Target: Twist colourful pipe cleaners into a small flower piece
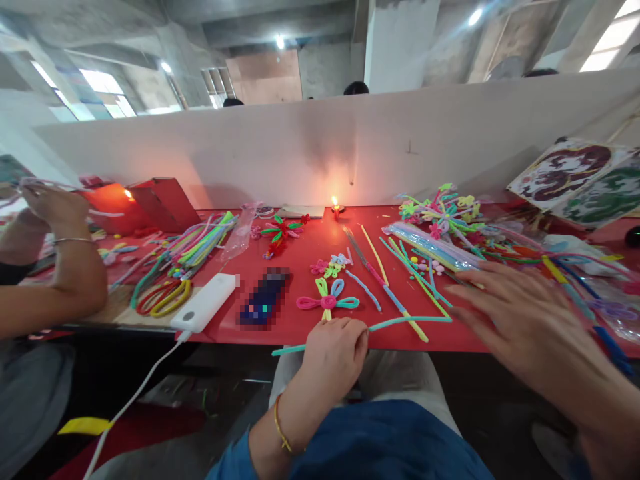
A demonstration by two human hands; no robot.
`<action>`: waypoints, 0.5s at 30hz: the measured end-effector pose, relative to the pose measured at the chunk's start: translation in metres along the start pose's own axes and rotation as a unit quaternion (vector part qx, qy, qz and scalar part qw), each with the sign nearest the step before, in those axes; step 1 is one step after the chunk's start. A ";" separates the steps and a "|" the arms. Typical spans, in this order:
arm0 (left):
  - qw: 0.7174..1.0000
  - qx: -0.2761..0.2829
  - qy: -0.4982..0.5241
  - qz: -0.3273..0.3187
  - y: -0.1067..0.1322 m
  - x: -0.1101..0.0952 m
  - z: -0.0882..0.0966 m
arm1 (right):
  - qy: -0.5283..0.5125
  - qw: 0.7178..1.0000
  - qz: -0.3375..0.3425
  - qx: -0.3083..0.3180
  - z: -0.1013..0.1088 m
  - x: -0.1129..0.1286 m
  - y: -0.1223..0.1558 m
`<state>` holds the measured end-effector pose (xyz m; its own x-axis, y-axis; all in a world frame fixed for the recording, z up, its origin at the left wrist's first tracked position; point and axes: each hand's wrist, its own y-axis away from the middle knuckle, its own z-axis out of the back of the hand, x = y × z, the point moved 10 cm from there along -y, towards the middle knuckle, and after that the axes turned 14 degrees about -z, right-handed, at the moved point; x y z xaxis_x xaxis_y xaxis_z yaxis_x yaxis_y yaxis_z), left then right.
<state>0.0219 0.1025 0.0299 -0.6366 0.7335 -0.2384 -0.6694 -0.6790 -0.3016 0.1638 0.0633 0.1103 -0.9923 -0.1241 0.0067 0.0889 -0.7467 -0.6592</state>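
Note:
My left hand is closed around a teal pipe cleaner near the table's front edge; its ends stick out on both sides of the fist. Just beyond those fingers lies a pipe-cleaner flower with green, blue, teal and pink loops and a pink centre. My right hand is spread, slightly blurred, over the right side of the table. Its fingertips are near a plastic-wrapped bundle of pipe cleaners. Between the hands lies a long pink, blue and yellow strand.
A lit candle burns at the back, before a white partition. A phone, a white power bank and scissors lie to the left. Another person's arm is at far left. Pipe-cleaner flowers are heaped at the back right.

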 end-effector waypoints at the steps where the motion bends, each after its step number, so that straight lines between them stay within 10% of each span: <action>1: 1.000 0.003 0.005 0.002 0.002 0.000 -0.002 | -0.003 1.000 -0.020 -0.013 0.005 -0.007 0.002; 8: 0.995 0.014 0.056 -0.080 -0.002 -0.035 -0.005 | -0.096 0.975 0.052 0.192 -0.040 0.060 0.033; 15: 0.992 -0.002 0.110 -0.061 -0.004 -0.025 -0.003 | -0.104 0.975 0.018 0.197 -0.050 0.052 0.029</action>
<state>0.0422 0.0869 0.0345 -0.4521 0.7998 -0.3949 -0.7345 -0.5850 -0.3440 0.1104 0.0681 0.0541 -0.9526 -0.2538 0.1675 0.1905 -0.9275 -0.3218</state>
